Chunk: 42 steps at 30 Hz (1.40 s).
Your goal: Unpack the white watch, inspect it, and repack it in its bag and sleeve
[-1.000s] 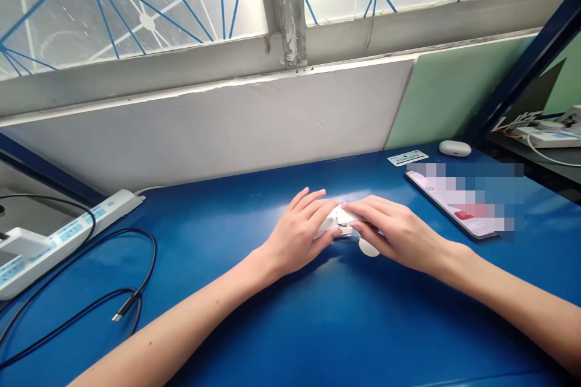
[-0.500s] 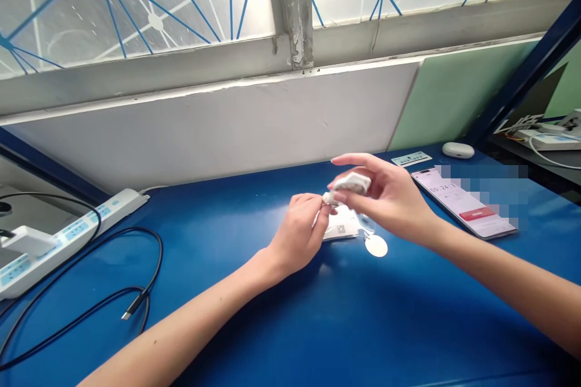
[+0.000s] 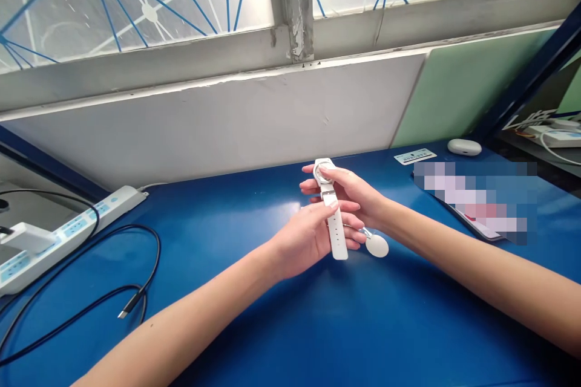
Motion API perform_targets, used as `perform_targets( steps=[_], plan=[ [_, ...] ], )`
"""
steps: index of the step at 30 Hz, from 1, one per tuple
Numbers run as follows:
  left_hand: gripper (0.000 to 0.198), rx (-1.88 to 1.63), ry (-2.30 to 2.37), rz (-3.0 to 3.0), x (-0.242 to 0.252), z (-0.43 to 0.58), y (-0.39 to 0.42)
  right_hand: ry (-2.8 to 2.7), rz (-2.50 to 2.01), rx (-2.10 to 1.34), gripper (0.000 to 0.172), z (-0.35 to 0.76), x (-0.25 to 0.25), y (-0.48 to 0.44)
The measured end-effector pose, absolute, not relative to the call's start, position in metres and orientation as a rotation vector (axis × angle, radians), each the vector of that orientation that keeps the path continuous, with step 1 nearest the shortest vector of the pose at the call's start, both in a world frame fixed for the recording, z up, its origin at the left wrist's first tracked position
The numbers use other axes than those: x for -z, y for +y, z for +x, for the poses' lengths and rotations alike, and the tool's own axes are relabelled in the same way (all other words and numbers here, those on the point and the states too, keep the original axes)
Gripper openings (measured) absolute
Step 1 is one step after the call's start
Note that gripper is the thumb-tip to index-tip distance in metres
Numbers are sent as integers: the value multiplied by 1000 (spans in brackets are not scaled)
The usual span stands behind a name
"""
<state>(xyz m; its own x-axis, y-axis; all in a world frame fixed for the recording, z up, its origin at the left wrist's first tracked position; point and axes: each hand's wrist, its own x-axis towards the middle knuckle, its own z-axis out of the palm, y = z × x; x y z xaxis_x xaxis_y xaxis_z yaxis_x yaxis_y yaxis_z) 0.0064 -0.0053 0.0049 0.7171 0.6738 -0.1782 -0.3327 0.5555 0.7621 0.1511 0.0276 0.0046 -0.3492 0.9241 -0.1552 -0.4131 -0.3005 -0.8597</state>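
Observation:
A white wristwatch (image 3: 336, 234) with a round case and a holed strap is stretched out lengthwise between my two hands above the blue table. My left hand (image 3: 308, 233) pinches the holed strap, thumb on top and fingers beneath. Around the case and upper strap, my right hand (image 3: 356, 190) is closed, its thumb resting on the round case. A metal buckle shows on the strap between the two thumbs. Just right of my left fingertips lies a white round tag (image 3: 377, 246); whatever it joins is mostly hidden behind the hands.
On the left, a white power strip (image 3: 109, 208) carries a plug, and a black cable (image 3: 157, 254) loops over the table. At the back right are a card (image 3: 414, 156), a white earbud case (image 3: 464, 147) and a partly blurred phone (image 3: 488, 231).
The watch has turned from a folded bundle to a lengthwise, straight hold. My right hand has moved left and closed around the case; my left thumb now presses on the strap.

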Motion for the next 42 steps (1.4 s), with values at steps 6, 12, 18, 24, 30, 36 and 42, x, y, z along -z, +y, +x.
perform_targets(
  steps=[6, 12, 18, 24, 30, 36, 42],
  plan=[
    [24, -621, 392, 685, -10, 8, -13, -896, -646, -2104, 30, 150, -18, 17],
    [27, -600, 483, 685, -2, 9, -11, -957, -647, -1960, 26, 154, -18, 24],
    [29, -581, 513, 712, 1, 8, -10, -1029, -640, -1941, 31, 158, -14, 31],
    [30, -574, 497, 714, 1, 8, -11, -1014, -546, -2044, 34, 161, -12, 33],
    [31, -544, 463, 722, -3, 10, -14, -973, -557, -2052, 42, 159, -14, 31],
    [29, -500, 463, 753, -2, 8, -12, -968, -533, -2081, 50, 159, -16, 31],
    [25, -497, 529, 778, 1, 9, -12, -1007, -492, -2099, 50, 161, -18, 31]
  ],
)
